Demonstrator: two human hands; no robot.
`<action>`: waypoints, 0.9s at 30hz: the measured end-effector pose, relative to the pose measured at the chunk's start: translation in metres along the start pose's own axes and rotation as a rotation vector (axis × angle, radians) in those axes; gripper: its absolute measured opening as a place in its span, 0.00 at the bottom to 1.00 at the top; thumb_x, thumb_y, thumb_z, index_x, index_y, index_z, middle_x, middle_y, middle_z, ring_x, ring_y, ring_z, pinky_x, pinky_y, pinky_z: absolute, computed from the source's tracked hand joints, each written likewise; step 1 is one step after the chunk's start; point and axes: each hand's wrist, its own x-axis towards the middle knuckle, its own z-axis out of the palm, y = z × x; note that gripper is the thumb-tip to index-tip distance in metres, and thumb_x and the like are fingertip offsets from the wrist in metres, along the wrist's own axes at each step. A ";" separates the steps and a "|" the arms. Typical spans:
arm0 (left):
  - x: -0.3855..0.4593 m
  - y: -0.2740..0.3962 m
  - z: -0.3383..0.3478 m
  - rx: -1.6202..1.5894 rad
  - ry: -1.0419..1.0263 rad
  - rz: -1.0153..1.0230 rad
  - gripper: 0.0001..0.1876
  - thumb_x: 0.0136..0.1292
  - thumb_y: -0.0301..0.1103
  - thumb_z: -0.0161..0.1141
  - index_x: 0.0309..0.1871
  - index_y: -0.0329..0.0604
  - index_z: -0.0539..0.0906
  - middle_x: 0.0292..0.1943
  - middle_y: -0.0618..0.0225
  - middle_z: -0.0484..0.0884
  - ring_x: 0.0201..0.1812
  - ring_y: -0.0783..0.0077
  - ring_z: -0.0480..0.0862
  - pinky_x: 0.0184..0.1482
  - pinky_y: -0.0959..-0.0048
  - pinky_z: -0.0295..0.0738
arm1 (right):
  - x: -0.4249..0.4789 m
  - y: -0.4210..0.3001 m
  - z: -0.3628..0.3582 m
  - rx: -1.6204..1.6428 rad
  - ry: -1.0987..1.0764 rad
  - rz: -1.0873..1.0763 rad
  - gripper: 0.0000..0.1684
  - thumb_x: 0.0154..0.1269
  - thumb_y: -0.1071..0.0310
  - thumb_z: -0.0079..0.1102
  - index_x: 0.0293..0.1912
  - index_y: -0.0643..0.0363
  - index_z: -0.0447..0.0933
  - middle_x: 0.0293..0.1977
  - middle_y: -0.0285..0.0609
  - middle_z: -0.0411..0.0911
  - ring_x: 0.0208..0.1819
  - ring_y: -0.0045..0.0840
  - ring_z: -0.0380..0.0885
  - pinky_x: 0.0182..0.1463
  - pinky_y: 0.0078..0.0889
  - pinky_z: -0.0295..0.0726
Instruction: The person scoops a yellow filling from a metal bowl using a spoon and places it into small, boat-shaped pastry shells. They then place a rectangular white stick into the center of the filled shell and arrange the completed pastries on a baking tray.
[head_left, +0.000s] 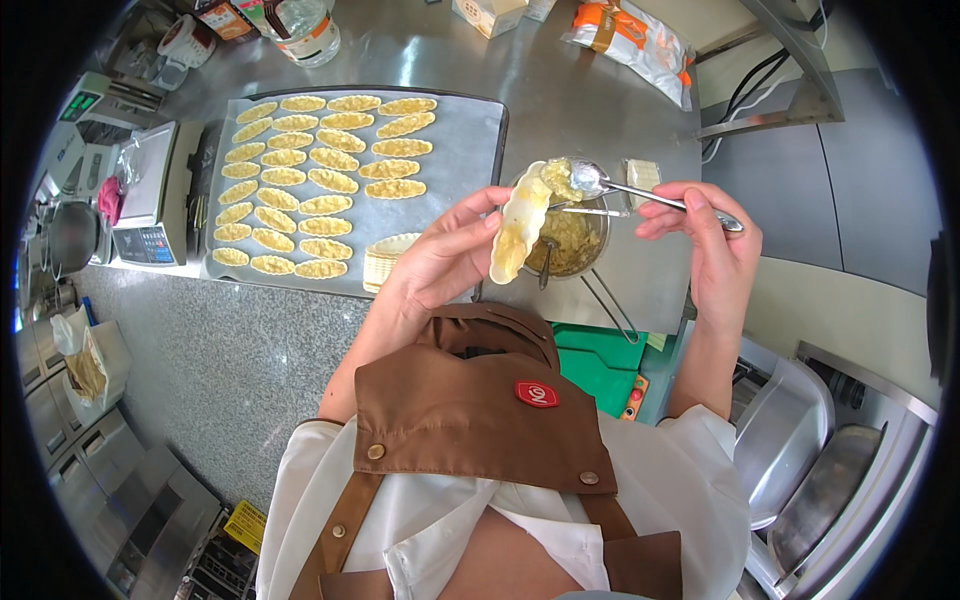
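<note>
Between the thumb and fingers of my left hand (457, 244) is a pale, scalloped boat-shaped tart shell (520, 225), partly coated with yellow filling. My right hand (709, 232) grips a metal spoon (645, 193) by its handle. The spoon's bowl, carrying a lump of chunky yellow filling (559, 178), meets the shell's upper end. Below both hands stands a metal saucepan (606, 247) of the same filling, with another spoon (547, 262) resting in it. A stack of unfilled shells (386, 259) sits by my left wrist, on the parchment-lined baking tray (442, 225).
Rows of filled shells (326, 180) cover much of the tray. A digital scale (146, 199) stands left of it. A clear plastic bottle (307, 34) and an orange-and-white bag (630, 45) lie towards the back. The pan's wire handle (611, 304) juts over the steel table's front edge.
</note>
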 end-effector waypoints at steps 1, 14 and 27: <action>-0.001 0.000 0.000 -0.008 0.007 0.001 0.18 0.70 0.33 0.57 0.61 0.44 0.72 0.56 0.65 0.79 0.57 0.69 0.79 0.60 0.67 0.73 | 0.000 0.000 -0.002 -0.001 0.010 0.001 0.18 0.75 0.67 0.46 0.44 0.74 0.78 0.33 0.53 0.82 0.32 0.30 0.84 0.39 0.28 0.81; -0.001 -0.004 0.004 -0.267 0.101 0.017 0.31 0.68 0.36 0.59 0.71 0.45 0.59 0.59 0.57 0.73 0.57 0.57 0.78 0.56 0.63 0.79 | -0.041 0.051 0.044 -0.493 0.064 -0.566 0.14 0.73 0.71 0.49 0.50 0.72 0.76 0.44 0.52 0.82 0.46 0.36 0.82 0.50 0.32 0.80; 0.000 -0.003 0.030 -0.089 0.033 0.138 0.22 0.70 0.33 0.56 0.65 0.44 0.66 0.57 0.60 0.76 0.58 0.59 0.79 0.60 0.63 0.74 | -0.048 0.066 0.068 -0.462 0.172 -0.602 0.16 0.73 0.73 0.44 0.53 0.74 0.74 0.46 0.57 0.80 0.45 0.40 0.82 0.51 0.36 0.81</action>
